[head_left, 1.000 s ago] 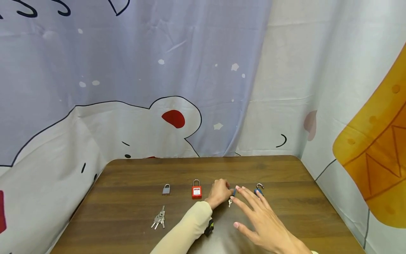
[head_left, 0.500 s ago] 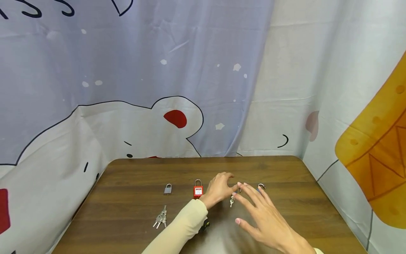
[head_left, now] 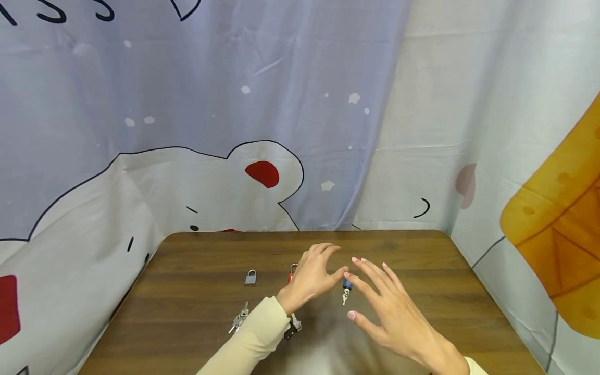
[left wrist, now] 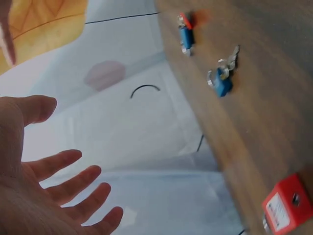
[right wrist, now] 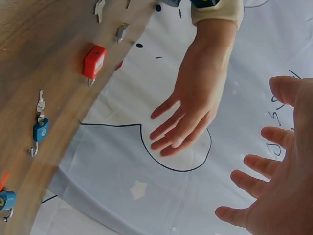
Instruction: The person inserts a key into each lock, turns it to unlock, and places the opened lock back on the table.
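My left hand [head_left: 309, 278] is raised above the table, fingers spread and holding nothing. To its right, my right hand [head_left: 394, 317] is also spread and holds nothing. Between them, a small blue padlock [head_left: 347, 284] lies with keys [right wrist: 41, 102] in it; its shackle [right wrist: 34, 149] looks swung open in the right wrist view. A second blue padlock [right wrist: 7, 200] with a red piece attached lies farther right, hidden behind my right hand in the head view. A red padlock [right wrist: 95, 62] with a white label is partly covered by my left hand in the head view.
A small grey padlock [head_left: 250, 278] stands left of the red one. A bunch of silver keys [head_left: 240, 319] lies in front of it. A black-headed key [head_left: 291, 330] shows beside my left sleeve. A printed curtain [head_left: 211, 104] hangs behind the wooden table [head_left: 187, 312].
My left hand has drawn away from the blue padlock with keys, up and to the left, its fingers spreading. It now covers part of the red padlock. My right hand has barely moved.
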The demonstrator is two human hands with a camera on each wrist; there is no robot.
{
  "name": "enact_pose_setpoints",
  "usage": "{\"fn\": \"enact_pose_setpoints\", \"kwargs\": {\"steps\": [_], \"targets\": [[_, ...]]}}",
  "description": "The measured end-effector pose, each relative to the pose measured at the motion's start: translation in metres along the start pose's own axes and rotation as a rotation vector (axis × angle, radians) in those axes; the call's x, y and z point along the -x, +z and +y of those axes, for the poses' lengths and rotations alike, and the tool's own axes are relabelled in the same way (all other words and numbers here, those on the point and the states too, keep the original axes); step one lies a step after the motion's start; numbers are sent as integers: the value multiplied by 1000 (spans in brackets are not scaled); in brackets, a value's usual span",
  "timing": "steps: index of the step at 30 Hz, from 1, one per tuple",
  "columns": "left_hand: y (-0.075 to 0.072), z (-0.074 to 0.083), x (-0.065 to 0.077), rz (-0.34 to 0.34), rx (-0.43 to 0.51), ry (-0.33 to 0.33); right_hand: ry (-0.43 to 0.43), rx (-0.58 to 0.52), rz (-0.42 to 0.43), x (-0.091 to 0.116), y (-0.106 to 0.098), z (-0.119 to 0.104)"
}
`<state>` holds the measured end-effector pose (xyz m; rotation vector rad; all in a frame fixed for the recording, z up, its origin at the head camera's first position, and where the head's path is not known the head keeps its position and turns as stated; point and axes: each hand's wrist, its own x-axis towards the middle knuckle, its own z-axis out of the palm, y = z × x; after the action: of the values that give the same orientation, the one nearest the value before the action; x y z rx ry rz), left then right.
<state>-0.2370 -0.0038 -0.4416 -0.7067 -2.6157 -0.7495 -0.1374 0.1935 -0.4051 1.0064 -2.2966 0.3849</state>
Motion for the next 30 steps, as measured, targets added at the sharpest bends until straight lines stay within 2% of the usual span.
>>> {"fn": "enact_pose_setpoints", "kwargs": {"steps": [11, 18, 25, 30], "targets": [[-44, -10, 23, 94, 49, 13, 4, -59, 72, -16, -1, -2], [-69, -18, 38, 153, 42, 4, 23, -78, 97, -25, 3, -1], [-87, -26, 53, 165, 7, 4, 68, -106, 74, -29, 15, 2], [-92, -28, 62, 162, -42, 22, 85, -118, 26, -36, 33, -1]]}}
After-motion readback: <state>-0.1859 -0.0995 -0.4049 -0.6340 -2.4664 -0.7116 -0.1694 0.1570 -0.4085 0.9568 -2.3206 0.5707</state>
